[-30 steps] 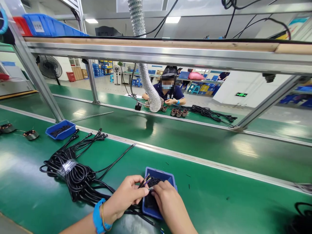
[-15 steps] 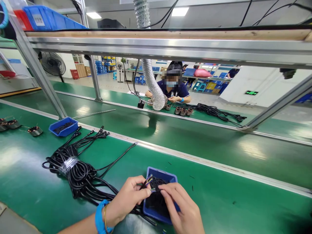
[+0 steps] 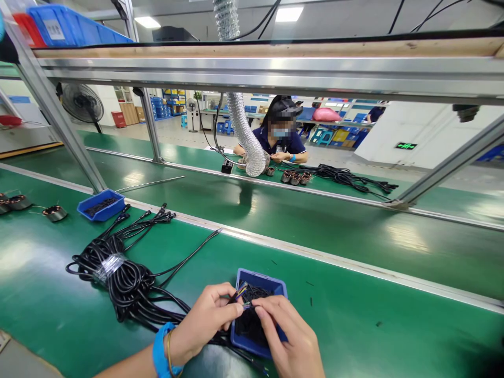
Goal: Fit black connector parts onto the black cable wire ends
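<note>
My left hand [image 3: 207, 320], with a blue wristband, pinches the end of a black cable [image 3: 238, 292] whose thin coloured wires stick out between thumb and forefinger. My right hand [image 3: 289, 336] rests over a small blue tray [image 3: 260, 278] filled with small black parts; its fingertips meet the wire ends, and I cannot tell whether they grip a small part. Both hands hover at the tray's near half. The cable runs back under my left hand to a taped bundle of black cables [image 3: 118, 275] lying on the green mat to the left.
A second blue tray [image 3: 101, 203] and copper-wound coils [image 3: 54, 212] sit far left. A metal rail borders the green conveyor belt [image 3: 315, 226] beyond. Across it a person [image 3: 280, 142] works beside a flexible silver duct [image 3: 246, 136], coils and black cables. An aluminium frame crosses overhead.
The view dipped slightly over the second. My right hand slid a little nearer over the tray, fingertips closing in on the wire ends. The left hand kept its pinch on the cable.
</note>
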Available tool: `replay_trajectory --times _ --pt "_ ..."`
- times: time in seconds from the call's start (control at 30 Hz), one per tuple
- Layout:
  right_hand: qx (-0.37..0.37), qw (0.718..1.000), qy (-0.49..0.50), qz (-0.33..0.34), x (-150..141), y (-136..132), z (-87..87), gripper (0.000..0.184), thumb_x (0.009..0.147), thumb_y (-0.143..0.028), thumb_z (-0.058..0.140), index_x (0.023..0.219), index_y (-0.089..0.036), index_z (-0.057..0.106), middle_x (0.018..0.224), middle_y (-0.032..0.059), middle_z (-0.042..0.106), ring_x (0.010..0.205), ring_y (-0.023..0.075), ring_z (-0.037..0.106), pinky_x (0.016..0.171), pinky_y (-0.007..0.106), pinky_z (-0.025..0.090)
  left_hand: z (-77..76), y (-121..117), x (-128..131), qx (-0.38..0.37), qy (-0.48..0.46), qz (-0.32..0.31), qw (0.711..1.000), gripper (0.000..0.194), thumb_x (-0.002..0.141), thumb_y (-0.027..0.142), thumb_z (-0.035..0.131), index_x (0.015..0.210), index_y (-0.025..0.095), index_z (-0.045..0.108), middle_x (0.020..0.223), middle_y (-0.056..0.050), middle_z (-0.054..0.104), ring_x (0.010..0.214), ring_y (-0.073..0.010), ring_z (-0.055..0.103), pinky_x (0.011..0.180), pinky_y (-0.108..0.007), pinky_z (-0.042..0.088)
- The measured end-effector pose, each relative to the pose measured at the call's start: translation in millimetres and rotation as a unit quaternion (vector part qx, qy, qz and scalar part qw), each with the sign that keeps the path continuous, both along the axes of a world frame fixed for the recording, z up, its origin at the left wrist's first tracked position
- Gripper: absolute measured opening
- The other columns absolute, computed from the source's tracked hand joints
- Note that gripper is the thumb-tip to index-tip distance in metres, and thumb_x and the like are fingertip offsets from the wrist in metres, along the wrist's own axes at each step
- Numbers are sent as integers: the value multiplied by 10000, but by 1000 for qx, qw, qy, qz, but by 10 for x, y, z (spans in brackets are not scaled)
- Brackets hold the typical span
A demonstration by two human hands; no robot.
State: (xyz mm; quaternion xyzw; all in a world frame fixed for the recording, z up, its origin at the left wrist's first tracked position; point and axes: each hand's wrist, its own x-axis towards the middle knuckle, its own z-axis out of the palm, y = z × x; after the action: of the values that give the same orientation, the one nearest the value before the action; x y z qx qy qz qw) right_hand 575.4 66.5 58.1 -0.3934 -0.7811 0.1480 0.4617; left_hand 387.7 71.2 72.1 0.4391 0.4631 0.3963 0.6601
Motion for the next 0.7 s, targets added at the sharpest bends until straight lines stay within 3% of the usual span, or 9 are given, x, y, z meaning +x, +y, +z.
replay_trajectory --times 0.33,0.53,0.7 --pt "54 997 -56 0 -82 3 -30 164 986 -123 527 1021 -195 670 849 53 672 753 169 669 685 268 573 -30 15 3 -14 -6 2 1000 485 676 569 789 828 155 588 569 72 467 500 -80 411 473 -202 278" --pt "58 997 -38 -25 -19 23 -18 237 985 -142 537 1163 -196 684 936 72 725 836 177 712 747 258 603 -5 1 3 -13 15 13 1000 433 704 549 760 783 168 572 508 93 416 483 -77 359 464 -203 241" --pt "28 999 11 -26 60 24 51 245 947 -131 603 1130 -250 714 952 45 767 830 185 730 747 280 624 20 -10 14 -9 19 1 1000 430 699 549 758 764 179 548 526 99 400 474 -71 350 463 -206 242"
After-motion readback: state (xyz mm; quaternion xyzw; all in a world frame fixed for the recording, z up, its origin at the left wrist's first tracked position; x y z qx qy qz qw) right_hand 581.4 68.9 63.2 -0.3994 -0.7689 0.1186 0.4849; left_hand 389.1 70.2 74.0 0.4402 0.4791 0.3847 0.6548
